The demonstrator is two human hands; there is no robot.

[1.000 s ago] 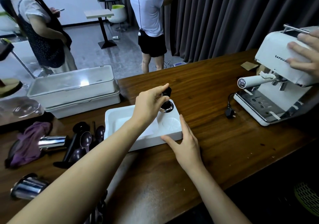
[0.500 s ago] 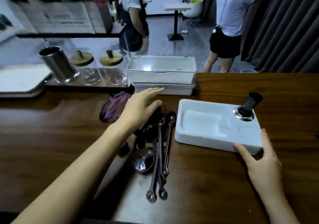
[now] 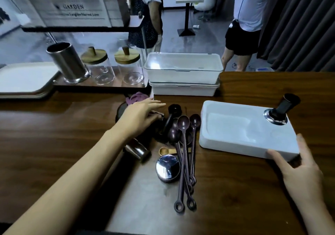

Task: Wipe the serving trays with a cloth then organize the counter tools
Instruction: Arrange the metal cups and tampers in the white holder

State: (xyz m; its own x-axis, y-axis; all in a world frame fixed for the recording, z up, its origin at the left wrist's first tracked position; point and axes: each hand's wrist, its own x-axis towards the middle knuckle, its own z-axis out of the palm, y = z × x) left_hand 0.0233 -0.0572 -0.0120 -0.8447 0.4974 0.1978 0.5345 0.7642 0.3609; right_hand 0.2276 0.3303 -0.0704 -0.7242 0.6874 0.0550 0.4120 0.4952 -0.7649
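Right hand (image 3: 300, 169) spread, thumb and forefinger against the near corner of white moulded plastic tray (image 3: 233, 127), left hand (image 3: 142, 116) flat and empty beside dark purple long-handled spoons (image 3: 183, 140), crumpled purple cloth (image 3: 136, 97) just behind, brown wooden counter (image 3: 54, 144), grey curtain (image 3: 299, 26) beyond.

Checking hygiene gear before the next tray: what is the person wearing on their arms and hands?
Nothing that shows. Both forearms are bare, no sleeve in view; the left hand and right hand have no gloves, watch, bracelet or visible rings.

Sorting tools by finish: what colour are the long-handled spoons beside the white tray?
The long-handled spoons are dark purple; the head view shows them best.
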